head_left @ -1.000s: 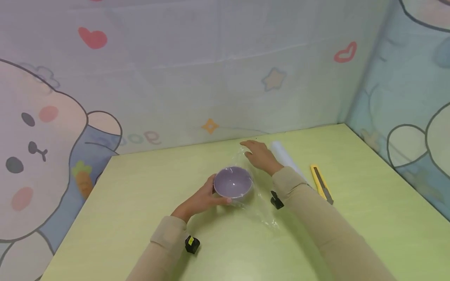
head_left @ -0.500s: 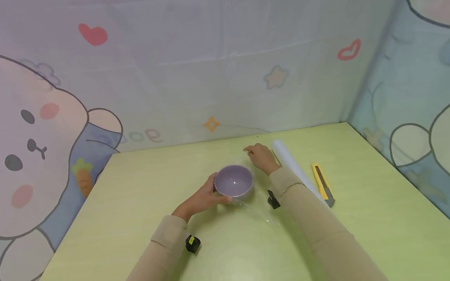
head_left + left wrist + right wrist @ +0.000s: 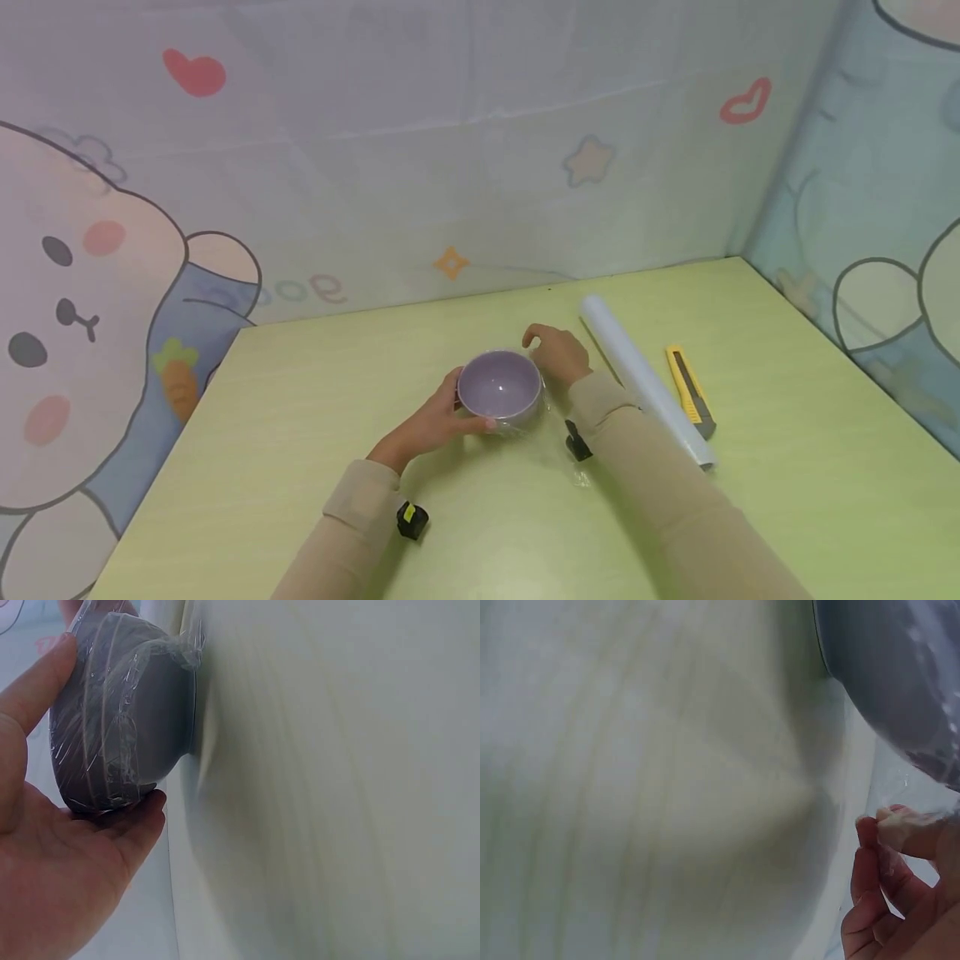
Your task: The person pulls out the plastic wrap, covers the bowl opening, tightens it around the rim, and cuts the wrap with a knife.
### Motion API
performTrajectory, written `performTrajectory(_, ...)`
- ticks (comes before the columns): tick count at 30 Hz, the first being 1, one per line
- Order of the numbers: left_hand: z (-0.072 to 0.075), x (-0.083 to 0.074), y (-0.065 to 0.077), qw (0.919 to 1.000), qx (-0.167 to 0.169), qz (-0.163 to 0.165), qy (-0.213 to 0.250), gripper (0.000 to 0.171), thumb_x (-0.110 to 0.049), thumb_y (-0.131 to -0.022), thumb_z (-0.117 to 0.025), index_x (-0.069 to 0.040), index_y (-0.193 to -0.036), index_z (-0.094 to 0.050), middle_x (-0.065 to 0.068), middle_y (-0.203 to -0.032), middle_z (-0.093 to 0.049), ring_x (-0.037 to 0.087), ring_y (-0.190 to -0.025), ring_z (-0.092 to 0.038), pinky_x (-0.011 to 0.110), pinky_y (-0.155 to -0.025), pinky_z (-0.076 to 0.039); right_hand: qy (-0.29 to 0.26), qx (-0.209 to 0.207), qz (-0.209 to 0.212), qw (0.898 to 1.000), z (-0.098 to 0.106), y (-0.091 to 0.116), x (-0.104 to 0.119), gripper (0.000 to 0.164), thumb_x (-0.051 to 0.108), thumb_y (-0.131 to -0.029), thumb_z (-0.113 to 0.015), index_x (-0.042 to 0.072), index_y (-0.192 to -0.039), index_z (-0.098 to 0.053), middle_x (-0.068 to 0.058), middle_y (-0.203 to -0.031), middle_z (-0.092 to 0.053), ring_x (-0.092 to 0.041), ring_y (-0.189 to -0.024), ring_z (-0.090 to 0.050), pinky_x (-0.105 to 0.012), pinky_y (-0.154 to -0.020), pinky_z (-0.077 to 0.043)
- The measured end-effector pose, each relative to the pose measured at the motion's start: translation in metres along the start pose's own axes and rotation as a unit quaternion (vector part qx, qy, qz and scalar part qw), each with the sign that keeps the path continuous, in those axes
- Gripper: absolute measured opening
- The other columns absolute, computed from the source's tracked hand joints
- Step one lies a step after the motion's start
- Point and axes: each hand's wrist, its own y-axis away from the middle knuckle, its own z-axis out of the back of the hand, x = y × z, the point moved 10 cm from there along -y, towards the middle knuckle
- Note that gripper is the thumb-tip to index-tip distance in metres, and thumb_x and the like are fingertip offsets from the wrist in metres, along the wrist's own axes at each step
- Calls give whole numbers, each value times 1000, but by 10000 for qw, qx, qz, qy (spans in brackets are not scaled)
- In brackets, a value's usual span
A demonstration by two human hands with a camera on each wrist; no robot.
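A purple bowl [image 3: 500, 385] sits on the table with clear plastic wrap over its mouth. In the left wrist view the wrap [image 3: 120, 712] clings in creases round the bowl's side. My left hand [image 3: 431, 427] grips the bowl from the left, with the thumb along the near side near the rim and fingers beneath. At the bowl's right my right hand [image 3: 558, 354] pinches an edge of the wrap between thumb and index finger, as the right wrist view shows. A loose bit of wrap trails toward the table on the bowl's near right side.
To the right a white roll [image 3: 645, 379] lies slantwise on the green table [image 3: 300, 417]. Beyond it is a yellow and grey utility knife [image 3: 690, 392]. A printed cloth backdrop [image 3: 375, 167] rises behind the table's far edge.
My right hand has come down and toward me, closer to the bowl's rim, and its fingers have curled in on the wrap. More of the roll now shows. My left hand stays on the bowl.
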Motion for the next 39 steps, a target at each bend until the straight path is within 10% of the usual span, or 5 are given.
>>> performTrajectory(8,6,12,-1,9996,-258,9,-75,88,-24,-77,-74,-11,-143,-18,10,-139,-35,29,-130,-36,51,-108,-24,-175,383,68,9991,-6,14,5,21,24,-86,-56,12,-98,-69,-9,-105,-68,-27,-97,-60,-42,-83,-46)
performTrajectory(18,6,15,-1,9993,-294,207,-93,93,-32,-75,-76,-19,-144,-16,4,-140,-35,24,-133,-33,50,-108,-24,-265,945,576,9935,-18,19,7,33,25,-91,-52,-1,-105,-67,-18,-107,-66,-32,-102,-61,-45,-93,-45)
performTrajectory(26,5,12,0,9992,-288,265,-107,95,-32,-74,-77,-17,-145,-16,6,-141,-35,26,-134,-32,51,-107,-25,-1427,1313,135,9809,-25,26,-7,37,20,-92,-47,5,-60,-60,2,-49,-41,-10,-49,-38,-23,-54,-38)
performTrajectory(35,6,12,0,9989,-357,260,-131,95,-32,-73,-77,-15,-145,-17,7,-141,-36,26,-133,-34,51,-107,-26,-2176,1414,-430,9648,-33,37,-13,39,17,-88,-44,15,-50,-39,7,-41,-31,-6,-36,-27,-20,-38,-28)
performTrajectory(39,6,11,1,9990,-385,210,-129,94,-31,-73,-77,-13,-144,-18,8,-141,-37,26,-133,-34,50,-107,-26,-2891,1510,-860,9414,-36,47,-18,34,19,-87,-48,14,-54,-44,6,-46,-39,-7,-41,-32,-19,-44,-32)
